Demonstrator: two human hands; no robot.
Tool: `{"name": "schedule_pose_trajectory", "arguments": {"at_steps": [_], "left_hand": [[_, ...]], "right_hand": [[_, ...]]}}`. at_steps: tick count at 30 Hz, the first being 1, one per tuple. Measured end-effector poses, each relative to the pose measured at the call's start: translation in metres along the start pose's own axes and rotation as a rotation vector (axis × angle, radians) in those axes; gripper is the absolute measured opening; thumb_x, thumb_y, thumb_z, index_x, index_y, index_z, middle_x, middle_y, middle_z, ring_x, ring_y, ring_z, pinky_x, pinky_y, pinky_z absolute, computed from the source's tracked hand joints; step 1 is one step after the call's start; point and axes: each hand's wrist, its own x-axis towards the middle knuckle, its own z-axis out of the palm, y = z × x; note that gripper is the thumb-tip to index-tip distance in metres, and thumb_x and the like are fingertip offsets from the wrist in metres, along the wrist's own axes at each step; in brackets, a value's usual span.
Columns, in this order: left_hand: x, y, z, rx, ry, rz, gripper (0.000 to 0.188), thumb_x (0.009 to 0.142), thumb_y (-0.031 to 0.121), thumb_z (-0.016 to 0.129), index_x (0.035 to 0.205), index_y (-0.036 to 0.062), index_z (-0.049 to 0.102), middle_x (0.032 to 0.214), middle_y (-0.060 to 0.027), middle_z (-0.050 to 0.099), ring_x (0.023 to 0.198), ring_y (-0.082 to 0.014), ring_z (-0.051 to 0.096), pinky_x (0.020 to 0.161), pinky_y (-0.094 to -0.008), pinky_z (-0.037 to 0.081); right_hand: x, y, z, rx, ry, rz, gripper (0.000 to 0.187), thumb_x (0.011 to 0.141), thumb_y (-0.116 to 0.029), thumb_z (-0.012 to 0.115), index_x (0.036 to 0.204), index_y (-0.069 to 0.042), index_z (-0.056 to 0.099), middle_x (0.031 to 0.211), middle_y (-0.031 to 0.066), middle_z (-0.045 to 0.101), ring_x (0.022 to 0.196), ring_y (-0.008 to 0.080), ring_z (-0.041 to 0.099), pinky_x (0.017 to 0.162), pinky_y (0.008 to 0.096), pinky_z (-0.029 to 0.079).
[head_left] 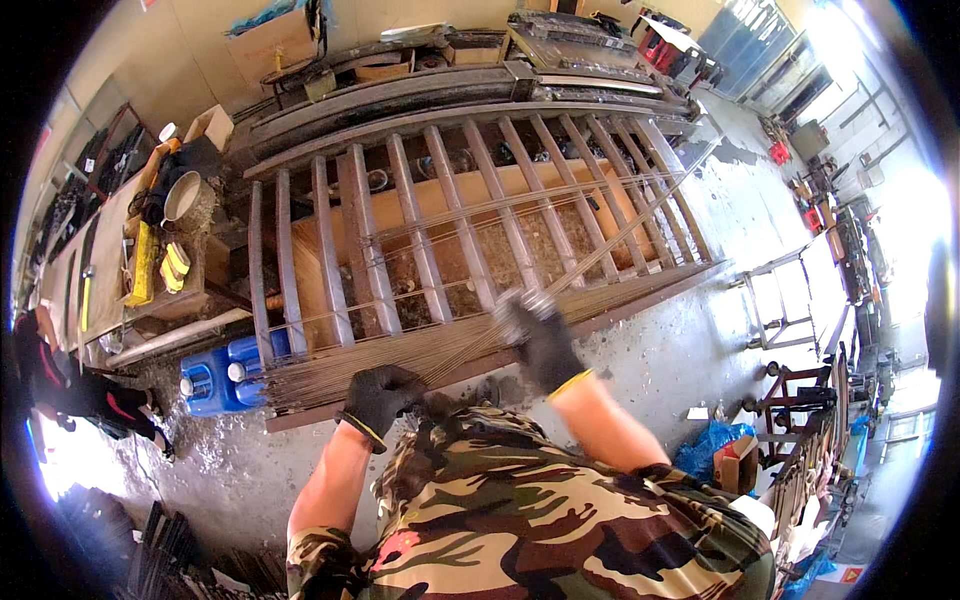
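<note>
Long thin metal rods (330, 378) lie in a dense layer along the near side of a slatted metal rack (400, 190). A few more rods cross the slats farther back. My right hand (545, 348), in a black glove, is over the near rods and blurred by motion. It grips thin rods (640, 222) that run slantwise to the far right corner of the rack. At the near edge, my left hand (383, 398), also in a black glove, has its fingers curled closed beside the rods. What lies inside those fingers is hidden.
Blue plastic jugs (212, 380) stand at the rack's left end. Beyond them a workbench (100, 240) carries a round pan (182, 198) and yellow items. A heavy metal beam (390, 105) runs behind the rack. Another person's dark-clothed legs (95, 395) show at far left.
</note>
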Motion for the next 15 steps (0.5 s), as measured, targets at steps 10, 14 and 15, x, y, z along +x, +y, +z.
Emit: {"name": "schedule_pose_trajectory", "arguments": {"at_steps": [10,14,15], "left_hand": [[-0.021,-0.085,-0.134,0.549,-0.094,0.107,0.017,0.079,0.019,0.069,0.088,0.0045,0.071,0.077,-0.0094,0.069,0.072,-0.0178,0.065,0.067,-0.0324,0.052],[0.01,-0.054,-0.155,0.782,-0.13,0.146,0.027,0.087,0.032,0.058,0.097,0.0098,0.069,0.091,-0.0159,0.067,0.087,-0.0316,0.065,0.074,-0.0397,0.05],[0.016,-0.031,-0.14,0.772,-0.143,0.121,0.027,0.087,0.032,0.057,0.096,0.0099,0.069,0.091,-0.0166,0.067,0.087,-0.0321,0.065,0.073,-0.0405,0.05]], "right_hand": [[0.088,-0.14,-0.155,-0.424,0.337,-0.424,0.006,0.09,-0.02,0.061,0.088,-0.015,0.059,0.073,-0.0066,0.056,0.06,0.0037,0.052,0.052,0.0206,0.043],[0.112,-0.071,-0.143,-0.69,0.283,-0.63,0.011,0.089,-0.021,0.064,0.082,-0.017,0.057,0.068,-0.0073,0.053,0.056,0.0028,0.049,0.046,0.0197,0.038],[0.091,-0.053,-0.093,-0.33,0.13,-0.429,0.013,0.089,-0.022,0.064,0.08,-0.017,0.055,0.067,-0.0075,0.051,0.055,0.0028,0.047,0.045,0.0192,0.036]]}}
